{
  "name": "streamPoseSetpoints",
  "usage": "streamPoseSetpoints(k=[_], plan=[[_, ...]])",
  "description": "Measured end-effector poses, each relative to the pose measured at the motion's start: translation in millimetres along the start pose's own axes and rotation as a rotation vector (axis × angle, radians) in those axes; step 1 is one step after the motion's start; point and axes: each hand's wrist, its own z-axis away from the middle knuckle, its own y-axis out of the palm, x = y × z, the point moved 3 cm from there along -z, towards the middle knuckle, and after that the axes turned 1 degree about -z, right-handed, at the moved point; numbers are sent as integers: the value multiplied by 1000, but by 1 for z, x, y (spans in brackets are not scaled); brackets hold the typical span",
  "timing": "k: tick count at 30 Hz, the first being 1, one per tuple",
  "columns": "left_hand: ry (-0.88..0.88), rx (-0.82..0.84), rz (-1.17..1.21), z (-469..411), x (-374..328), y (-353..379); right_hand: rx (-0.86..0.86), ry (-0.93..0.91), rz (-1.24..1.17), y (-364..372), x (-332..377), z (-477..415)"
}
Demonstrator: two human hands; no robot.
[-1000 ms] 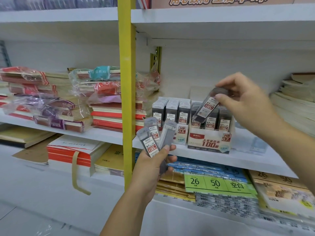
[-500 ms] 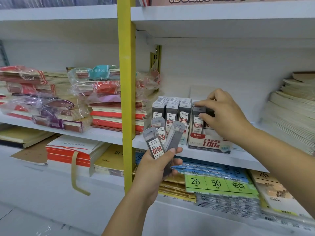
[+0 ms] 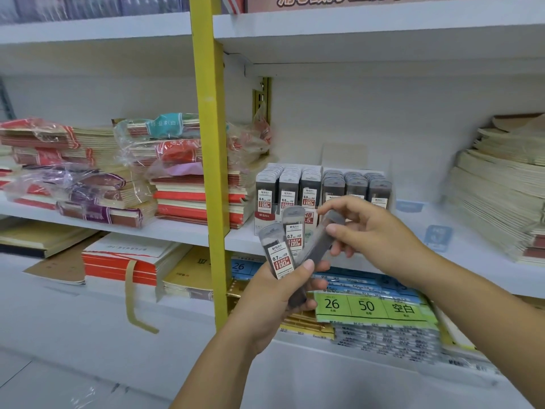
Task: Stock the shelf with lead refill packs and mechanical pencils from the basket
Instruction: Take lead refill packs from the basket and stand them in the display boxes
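My left hand [image 3: 277, 293] holds a fan of three grey lead refill packs [image 3: 278, 255] labelled 0.7 HB, in front of the shelf [image 3: 188, 234]. My right hand [image 3: 374, 234] pinches the upper end of the rightmost pack [image 3: 320, 240] of that fan, which is tilted with its blank side showing. Behind the hands, two display boxes stand on the shelf: one with 0.5 packs [image 3: 287, 190] on the left, one with 0.7 packs [image 3: 356, 187] on the right, both filled in rows. No basket or mechanical pencils are in view.
A yellow upright post [image 3: 208, 160] divides the shelving. Wrapped notebook stacks [image 3: 177, 172] lie left of the boxes, and cream paper stacks [image 3: 501, 187] lie at the right. Blue tags [image 3: 438, 236] lie on the shelf right of the boxes. Green-labelled packs [image 3: 371, 308] fill the lower shelf.
My right hand put a pack into the 0.7 display box, then came back down to my left hand and took hold of the rightmost pack in the fan.
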Motion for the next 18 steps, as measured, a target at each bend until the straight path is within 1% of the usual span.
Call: streamPoseSetpoints(k=[3,6,10,12,15,18], plan=[[-14,17,9,0,0,-2,4,5,-63,-12,-1,2],[-37,12,19,-3,3,-2,-2,9,-27,-17,-2,5],[-78,-19,79,-5,9,-3,-38,71,2,-20,-6,7],[-72,-22,76,-6,10,-3,-35,61,1,-21,-6,8],[-53,-49,51,-7,11,-3,-30,42,-98,-21,-9,10],[-46,-78,68,-7,10,-2,-102,76,-202,-22,-17,10]])
